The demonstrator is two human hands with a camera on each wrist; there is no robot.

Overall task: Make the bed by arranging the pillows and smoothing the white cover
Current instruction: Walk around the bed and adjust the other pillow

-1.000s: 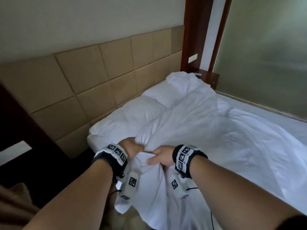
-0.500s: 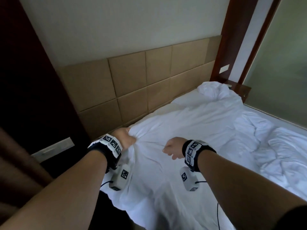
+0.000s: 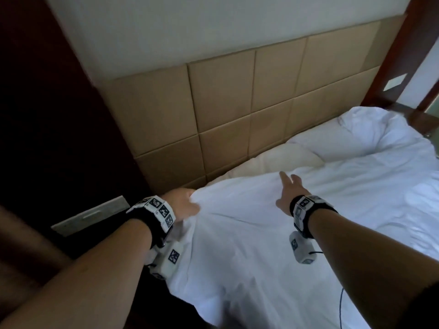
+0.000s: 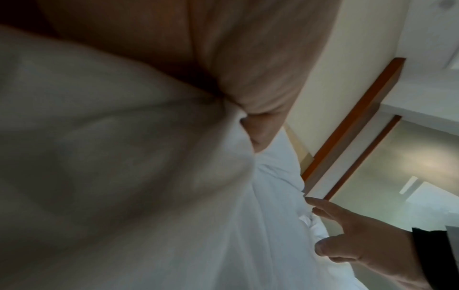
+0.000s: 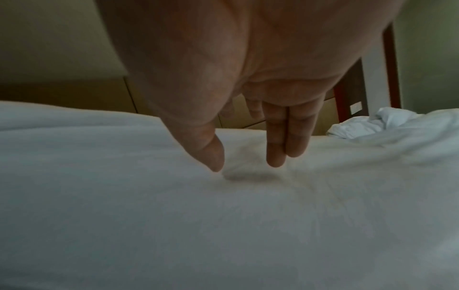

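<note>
a: how's the left hand (image 3: 181, 205)?
b: fingers curled, pinching a bunch of cloth, forearm stretched forward.
a: and the right hand (image 3: 286, 194)?
b: reaching ahead, fingers (image 5: 275, 145) straight and together, thumb apart, gripping nothing.

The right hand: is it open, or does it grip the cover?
Open. The right hand has straight fingers above the cover, gripping nothing.

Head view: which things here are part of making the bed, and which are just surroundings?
Part of the job:
- white cover, gripped at its corner by the left hand
- right hand, fingers straight, over the cover
- pillow by the headboard
- bunched white bedding in the far corner

Surroundings:
- padded headboard
- wall switch plate
</note>
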